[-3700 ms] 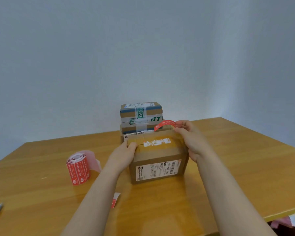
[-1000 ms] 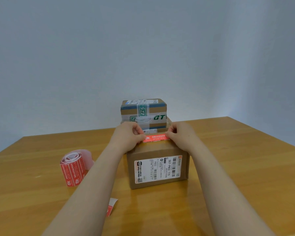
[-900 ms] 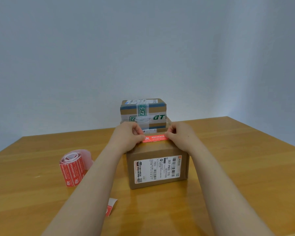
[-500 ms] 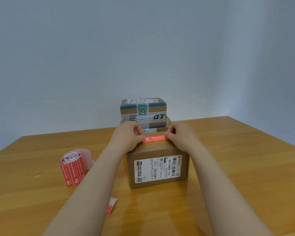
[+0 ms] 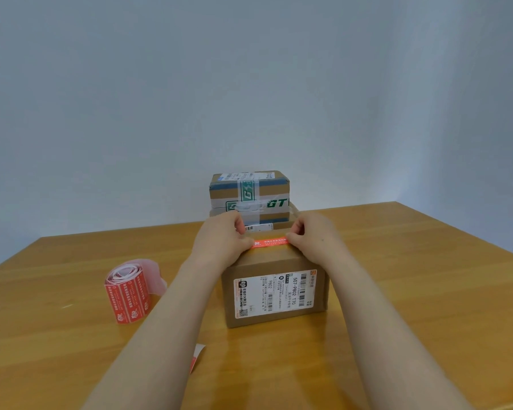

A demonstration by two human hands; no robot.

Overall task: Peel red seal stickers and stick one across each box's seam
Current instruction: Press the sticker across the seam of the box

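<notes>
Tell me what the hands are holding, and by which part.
The sticker, by its ends: left hand at one, right hand at the other, atop the box.

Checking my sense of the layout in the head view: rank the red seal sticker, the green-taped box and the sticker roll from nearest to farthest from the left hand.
1. red seal sticker: pinched by the left hand, on the front box's top.
2. green-taped box: just behind the hand, at the back.
3. sticker roll: far left on the table.
</notes>
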